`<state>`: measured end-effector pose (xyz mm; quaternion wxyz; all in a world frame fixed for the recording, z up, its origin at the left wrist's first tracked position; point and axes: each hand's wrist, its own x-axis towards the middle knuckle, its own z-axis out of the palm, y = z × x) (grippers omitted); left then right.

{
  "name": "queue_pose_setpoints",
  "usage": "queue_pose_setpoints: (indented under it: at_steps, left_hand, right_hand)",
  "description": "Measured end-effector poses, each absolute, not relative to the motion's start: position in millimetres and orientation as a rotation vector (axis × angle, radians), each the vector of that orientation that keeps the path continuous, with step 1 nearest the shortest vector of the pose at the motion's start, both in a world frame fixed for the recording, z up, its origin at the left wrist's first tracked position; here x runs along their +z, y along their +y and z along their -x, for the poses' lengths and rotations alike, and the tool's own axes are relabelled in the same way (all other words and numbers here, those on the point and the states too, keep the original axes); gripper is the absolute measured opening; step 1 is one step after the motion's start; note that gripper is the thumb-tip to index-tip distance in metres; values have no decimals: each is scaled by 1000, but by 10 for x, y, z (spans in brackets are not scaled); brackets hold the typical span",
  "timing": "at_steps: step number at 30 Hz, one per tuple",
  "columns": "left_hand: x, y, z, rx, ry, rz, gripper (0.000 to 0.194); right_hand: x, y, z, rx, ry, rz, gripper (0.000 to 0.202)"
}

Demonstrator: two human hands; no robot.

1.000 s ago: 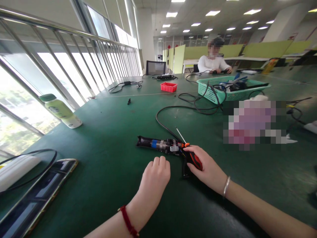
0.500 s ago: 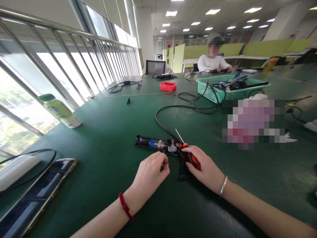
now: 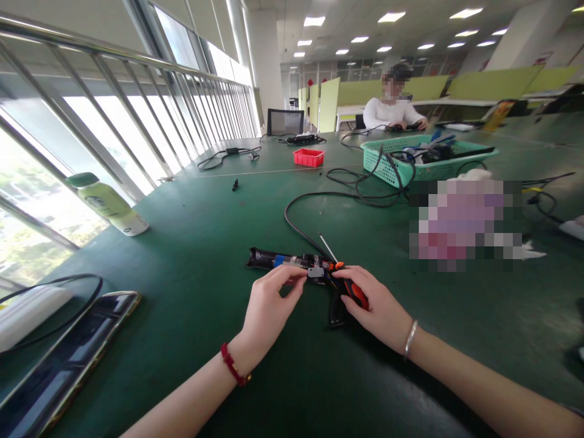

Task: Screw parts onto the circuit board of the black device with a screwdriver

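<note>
My right hand grips the screwdriver; left hand, I can't tell. The black tool looks stiff; I'd hold its tube.

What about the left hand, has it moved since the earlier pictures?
Yes: judged against the red tray, the left hand has reached forward, to the silver plate on the black device.

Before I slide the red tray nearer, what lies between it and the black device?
Head view: a black cable curves between the red tray and black device.
</note>
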<state>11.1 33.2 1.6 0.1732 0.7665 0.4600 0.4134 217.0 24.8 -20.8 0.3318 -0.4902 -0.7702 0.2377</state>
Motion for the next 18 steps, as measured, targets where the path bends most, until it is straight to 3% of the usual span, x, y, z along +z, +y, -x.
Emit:
queue_pose_setpoints:
  at_steps: [18]
  left_hand:
    - [-44, 446, -111, 1241, 1288, -2261, 11]
  right_hand:
    - [-197, 215, -2154, 655, -2033, 1215, 32]
